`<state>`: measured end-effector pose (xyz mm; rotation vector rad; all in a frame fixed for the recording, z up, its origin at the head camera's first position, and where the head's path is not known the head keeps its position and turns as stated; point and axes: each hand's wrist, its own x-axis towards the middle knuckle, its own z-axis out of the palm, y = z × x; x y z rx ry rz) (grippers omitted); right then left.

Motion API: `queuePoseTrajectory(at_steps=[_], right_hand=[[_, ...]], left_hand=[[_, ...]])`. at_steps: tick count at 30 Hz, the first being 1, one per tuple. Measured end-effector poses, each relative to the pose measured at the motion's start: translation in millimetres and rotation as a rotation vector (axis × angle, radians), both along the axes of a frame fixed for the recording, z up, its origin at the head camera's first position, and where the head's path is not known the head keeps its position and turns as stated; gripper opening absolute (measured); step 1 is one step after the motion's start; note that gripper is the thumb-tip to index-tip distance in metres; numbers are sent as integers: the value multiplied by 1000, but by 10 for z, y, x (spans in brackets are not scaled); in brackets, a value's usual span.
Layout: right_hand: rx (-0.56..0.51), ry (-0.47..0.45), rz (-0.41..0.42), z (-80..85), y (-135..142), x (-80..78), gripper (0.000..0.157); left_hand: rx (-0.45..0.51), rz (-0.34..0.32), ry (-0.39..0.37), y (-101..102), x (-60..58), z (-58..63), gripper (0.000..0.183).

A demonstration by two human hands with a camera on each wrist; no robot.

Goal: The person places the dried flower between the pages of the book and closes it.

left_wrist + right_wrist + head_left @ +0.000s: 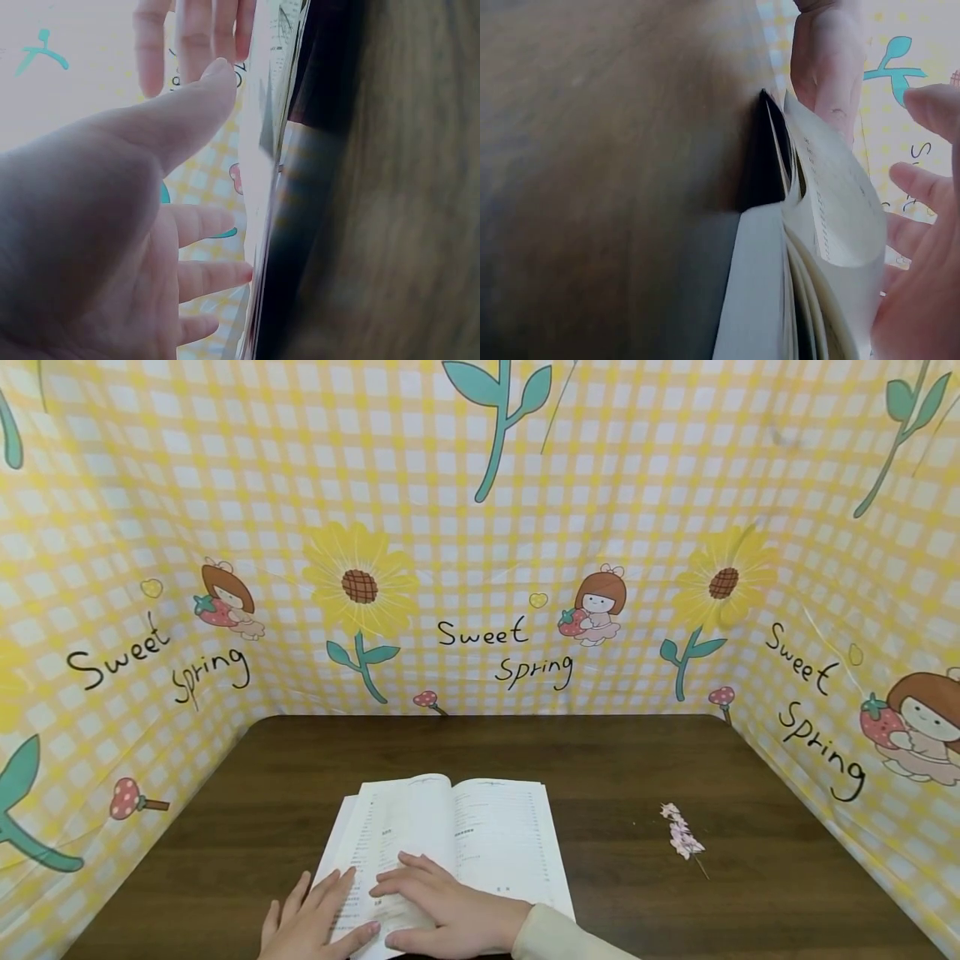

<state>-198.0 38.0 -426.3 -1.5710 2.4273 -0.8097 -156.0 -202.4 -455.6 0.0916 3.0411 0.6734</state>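
An open book (510, 843) with printed pages lies on the dark wooden table. My left hand (311, 922) is at the lower left edge of the left page, fingers spread and fairly straight, thumb toward the page. Over the lower part of that same page is my right hand (450, 910), its fingers extended to the left. From the right wrist view, the page (840, 195) bulges upward in a curve near the right hand (922, 247). The left wrist view has the left hand (97, 195) beside the book's edge, with fingertips near the page; exact contact is hard to tell.
A small sprig of pink flowers (682, 835) lies to the right of the book on the table (622, 768). Yellow checked cloth (480, 543) with printed flowers and lettering hangs around the table's back and sides.
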Motion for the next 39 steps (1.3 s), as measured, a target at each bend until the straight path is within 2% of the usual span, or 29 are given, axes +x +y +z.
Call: queuePoseTrajectory(at_steps=[4, 8, 14, 17, 20, 25, 28, 33, 36, 39], right_hand=[[-21, -25, 7, 2, -56, -1, 49], [-23, -27, 39, -14, -91, -8, 52], [18, 66, 70, -45, -77, -9, 53], [32, 112, 62, -48, -23, -1, 52], [26, 117, 39, -28, 68, 10, 52], [-22, 96, -40, 17, 303, 22, 48], [-91, 133, -103, 24, 489, 7, 44], [-195, 260, -261, 22, 899, -16, 42], [-211, 262, -370, 27, 1194, -23, 44], [-215, 225, -471, 16, 1490, -48, 44]], left_hand=[[21, -6, 3, -4, 7, -19, 90], [36, -23, -25, -26, -3, -51, 91], [3, -28, -81, -66, -28, -86, 96], [5, -29, -107, -73, -38, -94, 97], [-3, -27, -126, -69, -60, -89, 97], [-12, -22, -161, -65, -93, -74, 98], [5, -17, -183, -70, -103, -65, 99], [42, -18, -200, -84, -100, -53, 99], [47, -17, -201, -88, -97, -50, 98], [45, -13, -194, -91, -90, -52, 98]])
